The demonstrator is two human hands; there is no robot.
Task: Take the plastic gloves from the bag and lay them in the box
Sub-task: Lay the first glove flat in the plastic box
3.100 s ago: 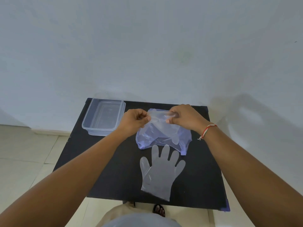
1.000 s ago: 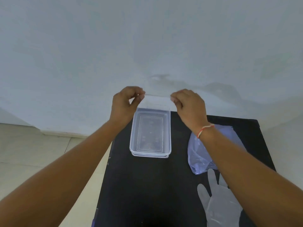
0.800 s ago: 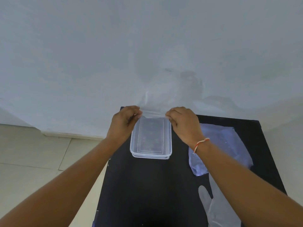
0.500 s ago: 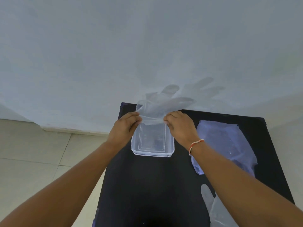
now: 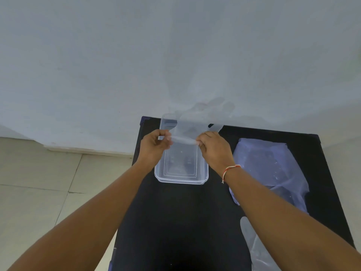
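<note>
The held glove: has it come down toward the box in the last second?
Yes. The held glove has dropped from above the box to its far rim.

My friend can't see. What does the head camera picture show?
Two hands, left and right, pinch a clear glove above an open box on a black table. A bag and another glove lie to the right.

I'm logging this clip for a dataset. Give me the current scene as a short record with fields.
left hand: pinching the cuff of the held glove
right hand: pinching the same cuff
held glove: stretched over the box
box: clear, open, on the black table
bag: bluish, right of box
second glove: flat on table, partly hidden by the right arm
</note>
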